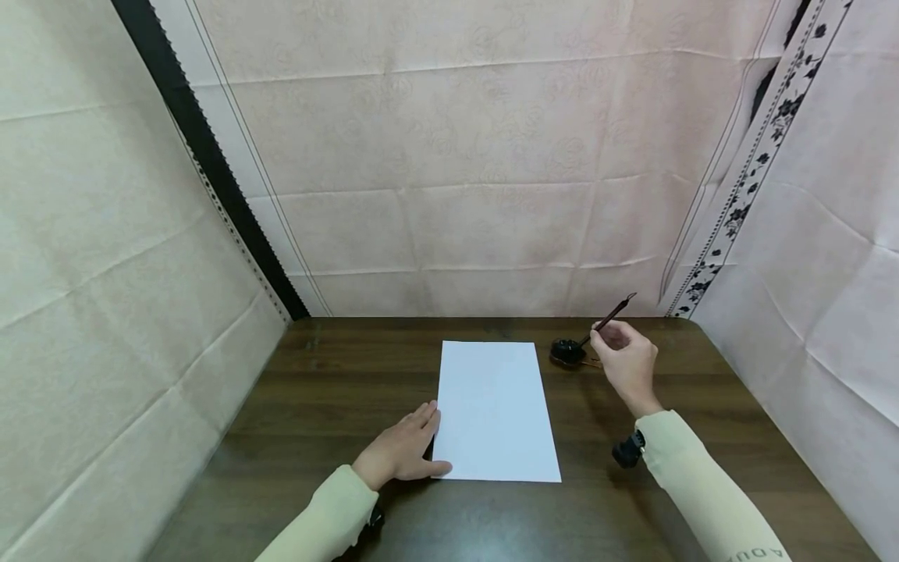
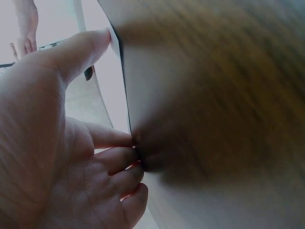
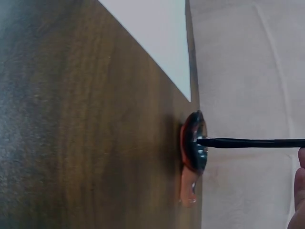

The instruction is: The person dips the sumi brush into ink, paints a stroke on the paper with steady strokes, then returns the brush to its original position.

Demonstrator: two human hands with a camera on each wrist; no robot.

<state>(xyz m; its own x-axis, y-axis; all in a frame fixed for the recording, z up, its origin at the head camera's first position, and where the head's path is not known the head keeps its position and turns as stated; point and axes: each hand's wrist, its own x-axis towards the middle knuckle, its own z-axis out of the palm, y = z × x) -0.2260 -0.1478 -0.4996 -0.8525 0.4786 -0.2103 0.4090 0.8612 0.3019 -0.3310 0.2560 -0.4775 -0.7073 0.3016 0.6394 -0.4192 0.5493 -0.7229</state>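
A white sheet of paper [image 1: 499,414] lies on the wooden table. My left hand [image 1: 403,449] rests at its left edge, fingers extended, with the thumb on the lower left corner. At the paper's upper right sits a small ink dish [image 1: 566,353], black and glossy inside, with an orange-brown handle [image 3: 188,186]. My right hand [image 1: 627,365] pinches a dark calligraphy brush [image 1: 613,314] between thumb and fingers. The brush slants, its looped end up and its tip down at the dish. In the right wrist view, the brush tip [image 3: 202,142] overlaps the black ink.
The brown wooden tabletop [image 1: 316,437] spreads around the paper. Pale cloth hangs behind the table [image 1: 492,195] and on both sides, with a black strip [image 1: 225,172] at the left and a floral border [image 1: 751,179] at the right.
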